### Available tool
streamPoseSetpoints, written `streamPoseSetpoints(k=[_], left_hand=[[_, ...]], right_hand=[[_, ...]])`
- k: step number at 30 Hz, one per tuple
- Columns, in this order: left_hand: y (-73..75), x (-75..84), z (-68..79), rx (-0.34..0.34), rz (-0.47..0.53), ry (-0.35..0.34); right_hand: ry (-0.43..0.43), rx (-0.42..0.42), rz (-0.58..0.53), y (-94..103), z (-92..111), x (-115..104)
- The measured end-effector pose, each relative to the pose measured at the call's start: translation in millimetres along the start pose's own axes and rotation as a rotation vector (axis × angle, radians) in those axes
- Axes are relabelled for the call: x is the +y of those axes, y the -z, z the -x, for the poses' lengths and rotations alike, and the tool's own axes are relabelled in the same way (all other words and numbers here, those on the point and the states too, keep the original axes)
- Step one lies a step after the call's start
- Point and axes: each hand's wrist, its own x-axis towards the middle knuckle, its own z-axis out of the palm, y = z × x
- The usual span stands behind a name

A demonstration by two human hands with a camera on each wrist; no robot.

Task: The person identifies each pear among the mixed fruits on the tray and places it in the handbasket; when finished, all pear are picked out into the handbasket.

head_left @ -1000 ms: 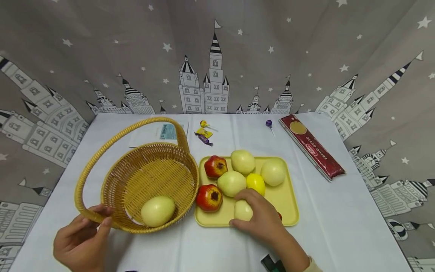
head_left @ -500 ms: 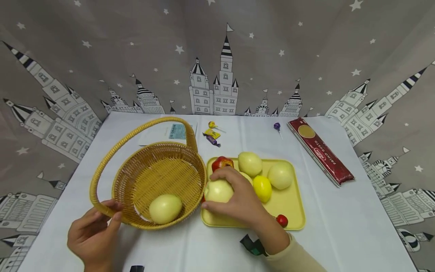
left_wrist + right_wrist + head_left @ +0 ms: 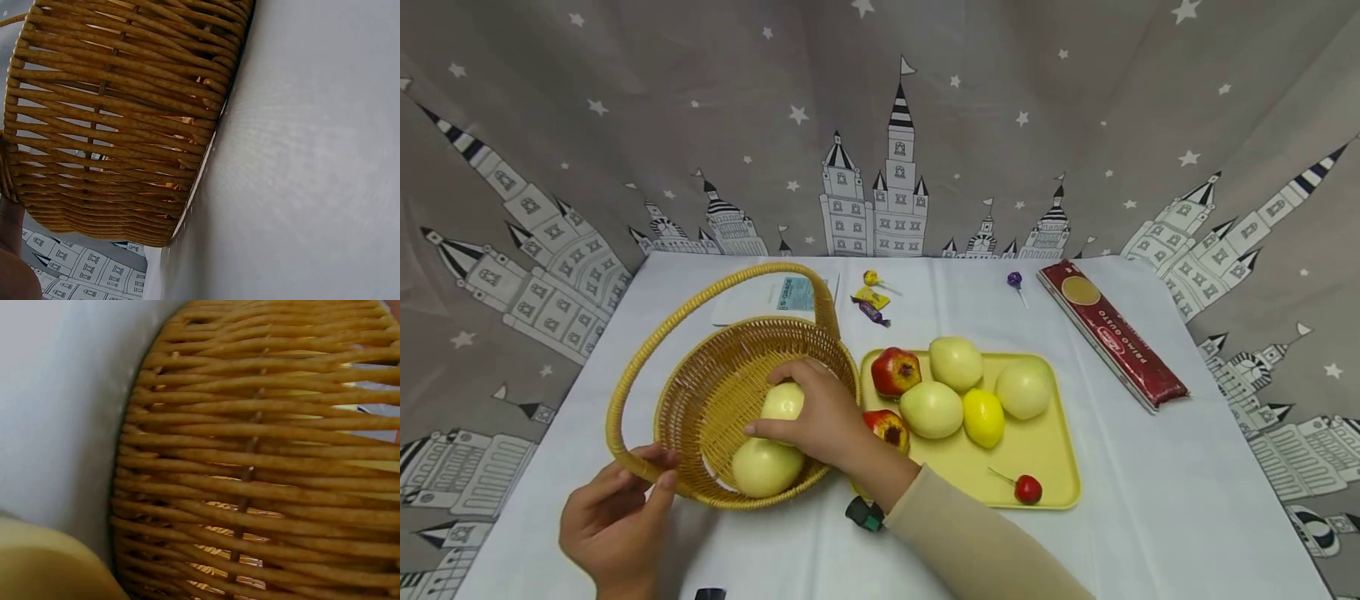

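My right hand (image 3: 827,417) is inside the wicker basket (image 3: 700,358), thumb and fingers round a pale green fruit (image 3: 784,402). A second pale green fruit (image 3: 767,468) lies on the basket floor just in front of it, partly overlapped by the held one. At the basket's left side, my left hand (image 3: 617,517) grips the foot of the handle (image 3: 632,458) between thumb and fingers. Each wrist camera mostly catches woven wall: the basket side (image 3: 125,112) in the left wrist view, another stretch of weave (image 3: 250,437) in the right wrist view.
Right of the basket, a yellow tray (image 3: 1037,467) bears two pomegranates (image 3: 895,372), several pale green fruits (image 3: 956,364), a lemon (image 3: 983,418) and a cherry (image 3: 1027,489). Behind lie a yellow lollipop (image 3: 870,277), wrapped candies (image 3: 872,304), a purple lollipop (image 3: 1015,280) and a red packet (image 3: 1112,333).
My right hand has taken a pale green fruit from the tray's front and carried it left into the basket. My left hand keeps its hold on the handle.
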Motion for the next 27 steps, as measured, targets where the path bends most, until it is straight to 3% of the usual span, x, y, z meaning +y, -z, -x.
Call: streamPoseSetpoints(k=[5, 9, 16, 23, 27], left_hand=[[-2.7, 3.1, -1.8, 0.008, -0.013, 0.0], [-2.3, 5.4, -0.1, 0.008, -0.047, 0.009], [-0.9, 1.2, 1.2, 0.001, -0.021, 0.005], [0.2, 1.0, 2.3, 0.008, -0.032, 0.018], [-0.4, 2.7, 2.6, 0.017, -0.043, 0.015]], right_hand=[[-0.016, -0.021, 0.104, -6.2, -2.3, 1.0], [-0.049, -0.048, 0.107, -8.5, -2.2, 0.5], [-0.047, -0.049, 0.105, -5.6, -0.8, 2.0], [-0.02, -0.033, 0.075, -4.2, 1.5, 3.7], [0.045, 0.016, -0.06, 0.9, 6.2, 4.6]])
